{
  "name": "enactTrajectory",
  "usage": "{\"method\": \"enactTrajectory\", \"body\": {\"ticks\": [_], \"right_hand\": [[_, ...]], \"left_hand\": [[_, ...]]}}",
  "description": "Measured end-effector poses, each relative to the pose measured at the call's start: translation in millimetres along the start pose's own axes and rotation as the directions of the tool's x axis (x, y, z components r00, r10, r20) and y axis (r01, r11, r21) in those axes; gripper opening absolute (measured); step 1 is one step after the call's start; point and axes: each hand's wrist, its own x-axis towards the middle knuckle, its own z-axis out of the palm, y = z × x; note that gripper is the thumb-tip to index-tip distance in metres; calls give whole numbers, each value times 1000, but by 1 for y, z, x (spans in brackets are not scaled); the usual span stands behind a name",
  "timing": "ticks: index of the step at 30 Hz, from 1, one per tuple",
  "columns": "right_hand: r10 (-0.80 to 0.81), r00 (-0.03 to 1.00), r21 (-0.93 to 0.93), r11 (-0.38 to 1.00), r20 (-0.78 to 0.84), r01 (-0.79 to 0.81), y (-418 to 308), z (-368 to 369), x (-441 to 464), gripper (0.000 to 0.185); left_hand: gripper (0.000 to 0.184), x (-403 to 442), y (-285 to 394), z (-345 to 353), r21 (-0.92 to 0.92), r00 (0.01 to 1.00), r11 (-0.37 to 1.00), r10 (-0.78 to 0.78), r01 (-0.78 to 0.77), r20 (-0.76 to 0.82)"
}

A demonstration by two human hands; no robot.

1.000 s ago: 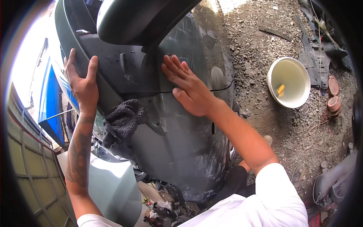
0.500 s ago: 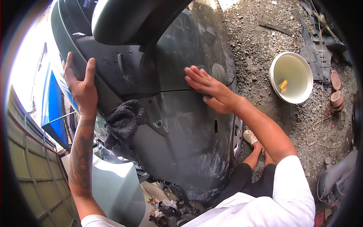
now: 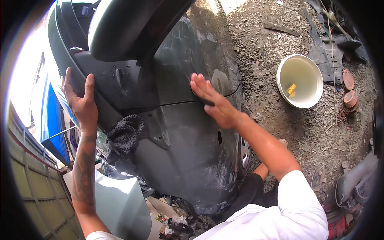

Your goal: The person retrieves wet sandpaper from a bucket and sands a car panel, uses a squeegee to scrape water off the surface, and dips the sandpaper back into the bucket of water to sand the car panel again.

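My left hand (image 3: 83,106) rests on the dark window pillar of a car, thumb and fingers spread, holding nothing. My right hand (image 3: 216,102) lies on the dull, dark grey body panel (image 3: 180,128), near the seam between fender and door, its fingers stretched and close together. Under those fingers shows the dark edge of a flat pad (image 3: 203,99), mostly hidden by the hand; its exact kind cannot be made out. A dark grey fluffy cloth (image 3: 126,134) is draped at the base of the windshield, between my hands. Pale smears mark the panel.
The side mirror (image 3: 120,32) juts out above the door. On the gravel to the right stands a white bucket (image 3: 280,86) of cloudy water with a yellow object (image 3: 291,89) in it. Black plastic parts (image 3: 326,60) and reddish round pieces (image 3: 350,99) lie beyond.
The view has shifted slightly, so the car and bucket appear farther left. My right hand has moved a little along the panel toward the seam. My left hand keeps its place on the pillar.
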Motion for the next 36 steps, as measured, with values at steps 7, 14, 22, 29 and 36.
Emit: {"method": "enactTrajectory", "body": {"ticks": [7, 14, 22, 29, 36], "right_hand": [[33, 999, -7, 999, 38, -33, 23, -22, 13, 65], [24, 990, -161, 987, 140, -1, 25, -26, -15, 67], [10, 993, -151, 988, 116, 7, 20, -22, -3, 73], [27, 1000, -201, 979, -12, -29, 5, 2, 0, 78], [-70, 986, -303, 953, -154, 20, 16, 4, 46, 71]], "left_hand": [[60, 0, -1, -1, -7, 1000, 1000, -9, 9, 6], [62, 0, -1, 0, -15, 1000, 1000, 11, -11, 0], [60, 1, 2, -1, 2, 1000, 1000, -22, 22, 8], [62, 0, 2, -1, -4, 1000, 1000, -26, 26, 15], [65, 0, 1, -2, -28, 998, 998, -53, 54, 42]]}}
